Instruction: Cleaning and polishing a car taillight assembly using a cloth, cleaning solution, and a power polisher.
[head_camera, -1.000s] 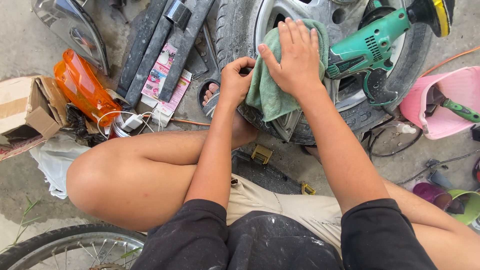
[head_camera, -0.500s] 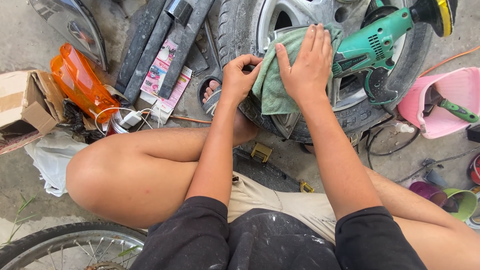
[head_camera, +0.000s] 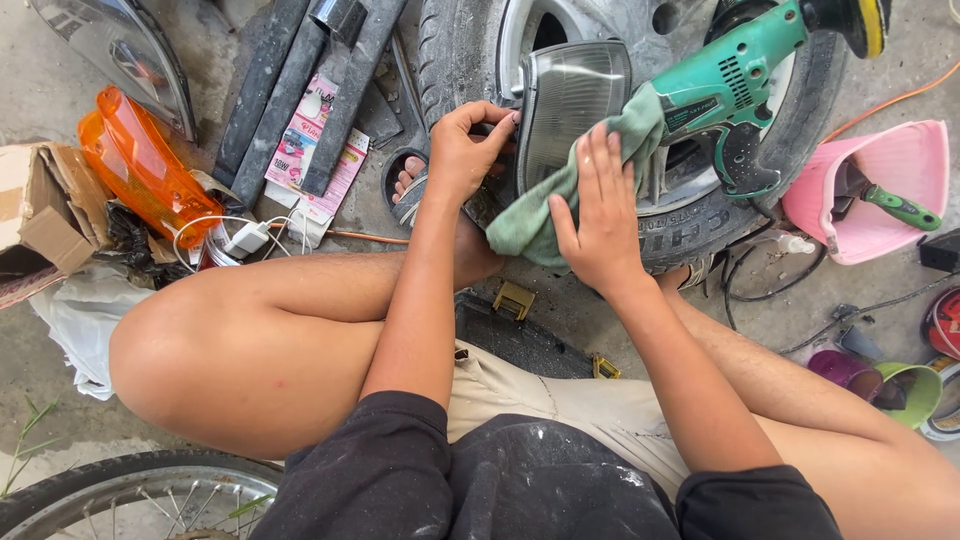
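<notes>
a clear ribbed plastic headlamp lens (head_camera: 570, 110) stands on a black rubber car tyre with a silver alloy rim (head_camera: 700, 225), with the left hand (head_camera: 465, 150) at its left edge and the right hand (head_camera: 595, 215) pressing a green cloth (head_camera: 535, 215) against its lower right side. a green electric polisher (head_camera: 745, 75) lies on the tyre just right of the lens, and a pink plastic tub (head_camera: 870, 190) sits further right on the floor. left of the tyre lie long dark trim strips (head_camera: 270, 85), and an orange plastic lamp cover (head_camera: 140, 165) lies beside a torn cardboard box (head_camera: 40, 215) at the far left.

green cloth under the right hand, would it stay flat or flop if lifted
The green cloth would probably flop: it drapes in folds over the headlight lens. It looks light, bunching under the right hand. Unlikely to slip, looking soft.
</notes>
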